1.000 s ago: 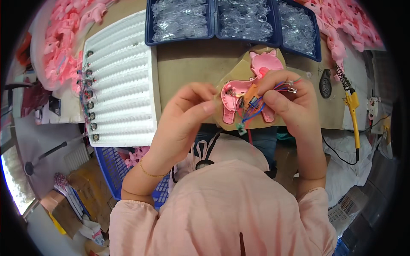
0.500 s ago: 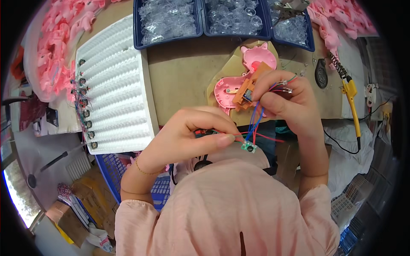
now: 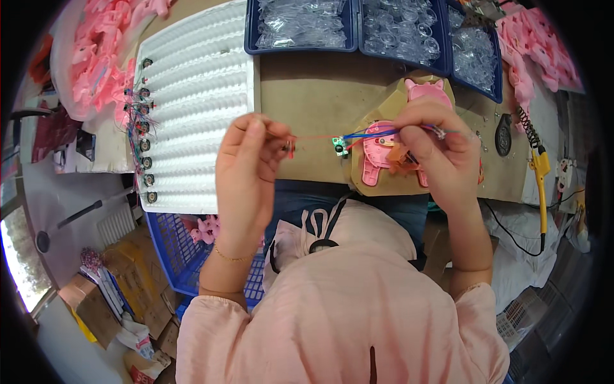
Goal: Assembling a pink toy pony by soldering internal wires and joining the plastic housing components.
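Note:
My right hand is closed in a pinch round a bundle of blue and red wires. At the bundle's left end hangs a small green circuit board with a round black part. Left of it, my left hand is closed on a small red and black part, and a thin reddish wire stretches from there toward the board. Beneath my right hand a pink animal-shaped shell half lies in a tan fixture. An orange piece sits over the shell, partly hidden by my right hand.
A white ridged foam tray stands left, with several round black parts on wires along its edge. Blue bins of clear plastic pieces line the back. Pink shells pile at both sides. A yellow-handled tool hangs at right.
My hands have moved apart and my left hand has risen toward the foam tray. The green board has swung up from near my lap to over the table. The orange piece is now lower on the shell.

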A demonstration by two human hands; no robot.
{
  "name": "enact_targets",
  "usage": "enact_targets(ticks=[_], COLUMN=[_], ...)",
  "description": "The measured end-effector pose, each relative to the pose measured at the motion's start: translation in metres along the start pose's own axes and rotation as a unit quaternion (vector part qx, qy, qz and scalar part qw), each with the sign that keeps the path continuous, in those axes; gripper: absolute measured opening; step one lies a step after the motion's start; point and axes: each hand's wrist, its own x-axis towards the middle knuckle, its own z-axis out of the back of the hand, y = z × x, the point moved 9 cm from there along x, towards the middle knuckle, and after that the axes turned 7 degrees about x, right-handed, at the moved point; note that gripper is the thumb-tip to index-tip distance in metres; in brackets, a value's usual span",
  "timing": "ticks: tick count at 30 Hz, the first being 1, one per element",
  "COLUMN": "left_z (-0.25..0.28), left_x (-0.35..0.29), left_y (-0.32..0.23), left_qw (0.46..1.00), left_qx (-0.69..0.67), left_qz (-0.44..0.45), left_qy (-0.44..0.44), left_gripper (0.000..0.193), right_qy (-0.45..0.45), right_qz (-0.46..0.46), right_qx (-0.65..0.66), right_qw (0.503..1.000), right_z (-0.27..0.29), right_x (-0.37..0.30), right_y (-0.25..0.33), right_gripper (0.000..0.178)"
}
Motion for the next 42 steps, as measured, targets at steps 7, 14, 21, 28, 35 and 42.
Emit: enact_targets(ticks=[7,14,21,28,35,42], left_z=[-0.067,-0.073,-0.083,-0.075,-0.077,-0.086], left_x=[-0.02,0.005,-0.005,-0.009,-0.007,-0.01], left_y=[-0.066,0.02,0.03,0.021,0.024,0.012], left_qw=[0.758,0.956,0.892,0.965,0.992,0.988], left_qx=[0.539,0.212,0.382,0.196,0.092,0.132], left_qz=[-0.365,0.152,0.13,0.116,0.028,-0.022], left_qy=[0.048,0.132,0.204,0.13,0.088,0.082], left_gripper=[0.051,0.021,0.019,0.017,0.02,0.021], right_qy=[0.094,-0.062,0.029,0.031,-0.079,-0.058], right_qz=[-0.042,-0.135,-0.132,-0.264,-0.205,-0.2], right_qx=[-0.017,0.071,-0.053,0.108,0.215,0.18], right_qw=[0.995,0.986,0.989,0.958,0.952,0.961], right_z=[-0.012,0.014,-0.008,-0.012,-0.009,-0.009], right_x=[0.03,0.015,-0.015,-0.018,-0.02,-0.009], right_y=[0.005,-0.001,-0.005,-0.026,-0.024,-0.018], right_gripper=[0.017,0.038,0.012,0.007,0.01,0.015])
